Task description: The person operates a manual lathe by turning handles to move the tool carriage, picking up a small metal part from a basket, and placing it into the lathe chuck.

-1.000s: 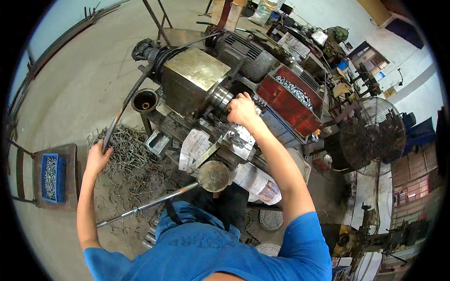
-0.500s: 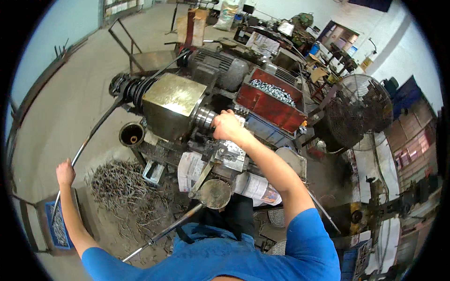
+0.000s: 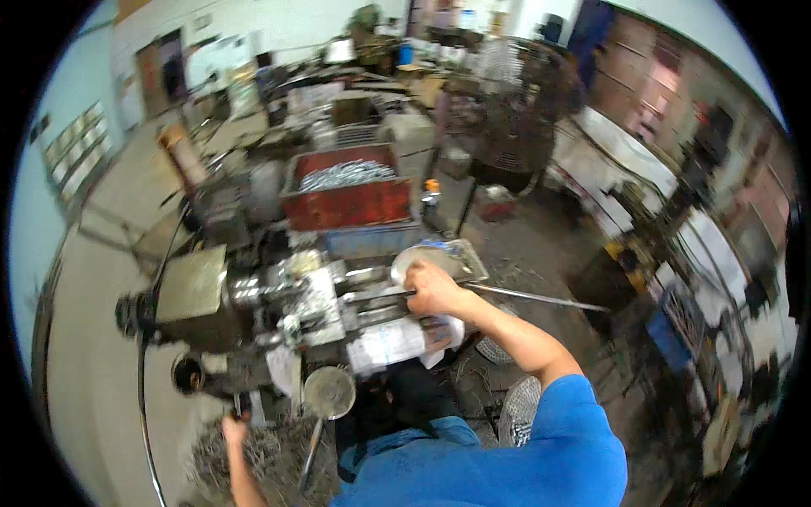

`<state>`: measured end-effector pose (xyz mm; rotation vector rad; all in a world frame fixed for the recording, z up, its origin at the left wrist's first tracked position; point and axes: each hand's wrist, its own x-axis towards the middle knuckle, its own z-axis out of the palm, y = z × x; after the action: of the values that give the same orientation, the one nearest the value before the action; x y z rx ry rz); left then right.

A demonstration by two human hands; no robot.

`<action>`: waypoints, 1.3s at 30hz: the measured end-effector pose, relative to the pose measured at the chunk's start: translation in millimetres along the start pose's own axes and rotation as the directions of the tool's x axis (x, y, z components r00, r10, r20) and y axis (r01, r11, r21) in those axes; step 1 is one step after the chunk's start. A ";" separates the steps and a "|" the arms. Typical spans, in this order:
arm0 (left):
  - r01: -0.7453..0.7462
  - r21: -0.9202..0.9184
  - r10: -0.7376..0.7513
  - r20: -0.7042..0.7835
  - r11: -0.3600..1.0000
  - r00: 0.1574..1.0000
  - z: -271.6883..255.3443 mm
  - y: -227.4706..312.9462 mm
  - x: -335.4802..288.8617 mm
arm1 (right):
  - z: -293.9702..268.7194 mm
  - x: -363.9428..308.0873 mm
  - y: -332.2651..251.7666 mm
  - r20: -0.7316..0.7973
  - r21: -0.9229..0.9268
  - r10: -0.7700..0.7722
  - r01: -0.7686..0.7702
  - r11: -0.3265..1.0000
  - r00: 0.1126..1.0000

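A small metal lathe [image 3: 317, 308] with a boxy headstock [image 3: 193, 283] stands in front of me, somewhat blurred. My right hand [image 3: 434, 288] is closed around the end of a dark bar handle [image 3: 378, 296] at the lathe's right end, beside a round pale dish [image 3: 409, 261]. Low on the left, my left hand [image 3: 235, 429] wraps a short dark handle [image 3: 243, 414] below the machine bed. Left of that hand, a long metal lever [image 3: 144, 414] hangs from the headstock, untouched. A round metal disc [image 3: 329, 392] on a rod sits near my legs.
A red bin [image 3: 346, 203] of shiny small metal parts sits on a blue crate [image 3: 372, 242] behind the lathe. A large fan [image 3: 511, 110] stands to the far right. Metal scrap [image 3: 228, 456] is heaped on the floor. A thin rod [image 3: 541, 296] sticks out rightward.
My left hand has let go of the long lever and moved right to a short handle. My right hand has left the spindle area for the lathe's right end. The view has swung right.
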<state>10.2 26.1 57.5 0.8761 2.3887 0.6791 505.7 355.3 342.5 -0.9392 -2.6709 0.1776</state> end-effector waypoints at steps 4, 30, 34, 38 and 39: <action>-0.115 0.759 0.187 -0.010 0.641 0.982 19.1 -7.1 33.4 | -16.0 -80.7 54.0 0.050 -0.061 0.360 -0.357 0.932 0.932; 0.572 -0.060 -0.552 0.200 0.818 0.810 -45.1 -121.6 -143.1 | 80.7 -317.9 40.7 -0.140 -0.113 0.844 -0.856 0.505 0.517; 0.526 -0.136 -0.498 0.193 0.839 0.845 -38.6 -95.1 -143.6 | 84.7 -297.5 -8.5 -0.070 0.036 0.866 -0.866 0.499 0.495; 0.315 -0.120 -0.303 0.113 0.941 0.946 -32.1 -94.2 -105.1 | 79.7 -290.7 -25.3 -0.021 0.191 0.878 -0.860 0.473 0.479; 0.240 -0.104 -0.233 0.076 0.965 0.970 -30.0 -76.6 -94.5 | 80.0 -291.7 -25.8 -0.026 0.216 0.876 -0.853 0.475 0.481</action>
<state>21.4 -98.7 60.5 0.5456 2.3241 0.6725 680.4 150.8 201.7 -2.0839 -1.7326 0.5312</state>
